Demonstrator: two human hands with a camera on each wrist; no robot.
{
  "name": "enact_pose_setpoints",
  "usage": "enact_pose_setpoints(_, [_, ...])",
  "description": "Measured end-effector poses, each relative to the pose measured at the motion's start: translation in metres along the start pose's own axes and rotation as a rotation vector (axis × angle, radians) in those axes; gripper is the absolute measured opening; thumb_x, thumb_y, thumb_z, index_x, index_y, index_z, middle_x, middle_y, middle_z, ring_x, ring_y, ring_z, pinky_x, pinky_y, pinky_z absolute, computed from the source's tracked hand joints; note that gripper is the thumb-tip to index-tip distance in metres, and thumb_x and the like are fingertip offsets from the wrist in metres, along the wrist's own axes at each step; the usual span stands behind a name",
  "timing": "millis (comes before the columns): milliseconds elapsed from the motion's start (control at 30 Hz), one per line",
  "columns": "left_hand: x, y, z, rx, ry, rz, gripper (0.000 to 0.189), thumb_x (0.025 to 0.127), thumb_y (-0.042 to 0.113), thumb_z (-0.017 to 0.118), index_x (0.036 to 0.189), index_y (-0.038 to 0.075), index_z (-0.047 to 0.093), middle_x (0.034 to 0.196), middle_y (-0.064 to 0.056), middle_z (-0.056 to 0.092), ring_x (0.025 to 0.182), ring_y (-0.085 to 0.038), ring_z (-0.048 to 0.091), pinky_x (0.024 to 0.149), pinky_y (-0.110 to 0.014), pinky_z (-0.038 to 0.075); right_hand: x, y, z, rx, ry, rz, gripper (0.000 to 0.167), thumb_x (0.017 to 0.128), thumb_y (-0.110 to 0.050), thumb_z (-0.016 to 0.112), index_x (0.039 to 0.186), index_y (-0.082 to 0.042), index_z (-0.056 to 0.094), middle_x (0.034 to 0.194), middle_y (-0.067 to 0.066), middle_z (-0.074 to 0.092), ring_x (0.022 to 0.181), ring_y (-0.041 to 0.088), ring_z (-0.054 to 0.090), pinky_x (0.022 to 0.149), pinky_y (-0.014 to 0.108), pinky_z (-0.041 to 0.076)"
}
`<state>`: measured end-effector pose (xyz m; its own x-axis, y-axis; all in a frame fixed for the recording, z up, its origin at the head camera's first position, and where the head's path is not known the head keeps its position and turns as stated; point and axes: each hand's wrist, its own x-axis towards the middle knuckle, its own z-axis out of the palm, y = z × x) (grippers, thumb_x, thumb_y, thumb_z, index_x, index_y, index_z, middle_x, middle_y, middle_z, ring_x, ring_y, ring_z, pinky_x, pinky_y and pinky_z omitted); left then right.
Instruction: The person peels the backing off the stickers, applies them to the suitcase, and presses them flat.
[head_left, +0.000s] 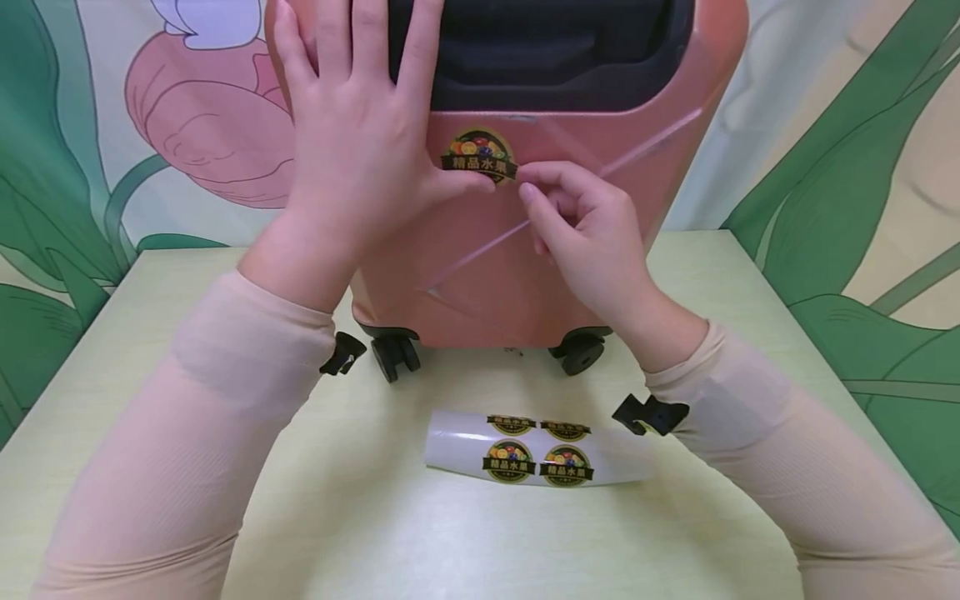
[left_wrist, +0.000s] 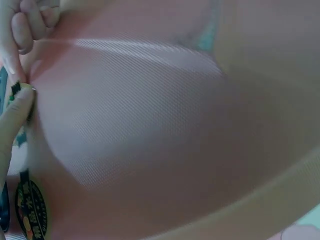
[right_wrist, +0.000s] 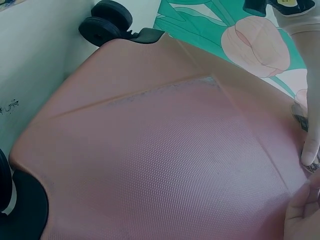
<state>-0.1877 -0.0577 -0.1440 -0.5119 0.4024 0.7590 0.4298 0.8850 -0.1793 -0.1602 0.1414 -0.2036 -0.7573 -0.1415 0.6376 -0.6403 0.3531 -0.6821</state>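
Note:
A round fruit-label sticker (head_left: 480, 154) lies on the front of a pink suitcase (head_left: 480, 275), just below its black panel. The left hand (head_left: 360, 125) rests flat on the suitcase with fingers spread, its thumb pressing along the sticker's lower edge. From the right, the right hand (head_left: 592, 225) pinches the tip of the sticker's dark banner between thumb and index finger. In the left wrist view a second round sticker (left_wrist: 31, 207) shows on the suitcase, hidden by the left hand in the head view.
On the pale table (head_left: 337, 517) a curled sheet of stickers (head_left: 465, 442) lies in front of the suitcase. Black wheels (head_left: 581, 354) support the suitcase. Behind stands a wall covering (head_left: 847, 192) printed with leaves and flowers. Black clips (head_left: 651, 414) sit at both sleeve cuffs.

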Motion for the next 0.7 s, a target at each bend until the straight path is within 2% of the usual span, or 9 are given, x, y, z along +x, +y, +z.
enact_pose_setpoints(167, [-0.0003, 0.0005, -0.0012, -0.012, -0.007, -0.019, 0.109, 0.069, 0.081, 0.047, 0.150, 0.015, 0.015, 0.151, -0.020, 0.015, 0.137, -0.039, 0.010, 0.104, -0.060, -0.001, -0.0001, -0.0003, 0.0014, 0.011, 0.002, -0.001, 0.019, 0.092, -0.012, 0.058, 0.105, 0.000, 0.065, 0.056, 0.007, 0.049, 0.049, 0.016, 0.042, 0.046, 0.027, 0.033])
enact_pose_setpoints(233, [-0.0008, 0.0004, -0.0017, -0.022, -0.001, -0.024, 0.104, 0.073, 0.080, 0.041, 0.150, 0.015, 0.015, 0.151, -0.020, 0.016, 0.137, -0.039, 0.010, 0.105, -0.060, -0.002, 0.0000, -0.0005, 0.0020, 0.018, 0.000, -0.002, 0.019, 0.092, -0.011, 0.058, 0.105, 0.000, 0.065, 0.056, 0.007, 0.049, 0.049, 0.016, 0.042, 0.046, 0.027, 0.033])
enact_pose_setpoints(367, [-0.0007, 0.0004, -0.0018, -0.047, 0.030, -0.038, 0.083, 0.086, 0.070, 0.026, 0.149, 0.016, 0.021, 0.150, -0.018, 0.019, 0.136, -0.037, 0.012, 0.105, -0.059, 0.000, 0.0002, -0.0008, 0.0029, 0.021, -0.003, -0.002, 0.019, 0.092, -0.011, 0.058, 0.106, 0.000, 0.065, 0.056, 0.007, 0.049, 0.049, 0.016, 0.042, 0.046, 0.027, 0.033])
enact_pose_setpoints(433, [-0.0004, 0.0011, -0.0016, -0.054, 0.039, -0.050, 0.079, 0.089, 0.068, 0.022, 0.148, 0.016, 0.022, 0.149, -0.018, 0.021, 0.136, -0.037, 0.013, 0.105, -0.058, 0.000, 0.0003, -0.0006, 0.0030, 0.023, -0.003, -0.004, 0.019, 0.092, -0.011, 0.058, 0.106, 0.000, 0.065, 0.056, 0.007, 0.048, 0.049, 0.017, 0.042, 0.046, 0.027, 0.033])
enact_pose_setpoints(500, [-0.0003, 0.0024, -0.0011, -0.052, 0.041, -0.056, 0.087, 0.084, 0.074, 0.024, 0.149, 0.016, 0.022, 0.149, -0.018, 0.021, 0.136, -0.037, 0.013, 0.105, -0.058, -0.001, 0.0003, -0.0003, 0.0028, 0.016, -0.004, -0.006, 0.019, 0.092, -0.011, 0.058, 0.106, 0.000, 0.065, 0.056, 0.007, 0.049, 0.049, 0.016, 0.042, 0.046, 0.027, 0.033])
enact_pose_setpoints(600, [-0.0002, 0.0045, -0.0008, -0.033, 0.014, -0.060, 0.106, 0.071, 0.084, 0.034, 0.150, 0.015, 0.018, 0.150, -0.018, 0.019, 0.137, -0.039, 0.011, 0.105, -0.060, -0.002, 0.0001, -0.0002, 0.0022, 0.008, -0.005, -0.008, 0.019, 0.092, -0.012, 0.057, 0.106, -0.001, 0.065, 0.056, 0.007, 0.049, 0.049, 0.016, 0.042, 0.045, 0.027, 0.033])
enact_pose_setpoints(700, [-0.0001, 0.0055, -0.0009, -0.020, -0.012, -0.063, 0.117, 0.063, 0.086, 0.045, 0.150, 0.014, 0.015, 0.151, -0.019, 0.016, 0.137, -0.041, 0.009, 0.104, -0.061, -0.003, -0.0002, -0.0004, 0.0021, 0.005, -0.004, -0.006, 0.019, 0.092, -0.012, 0.057, 0.106, -0.001, 0.066, 0.056, 0.007, 0.049, 0.049, 0.016, 0.042, 0.045, 0.027, 0.033])
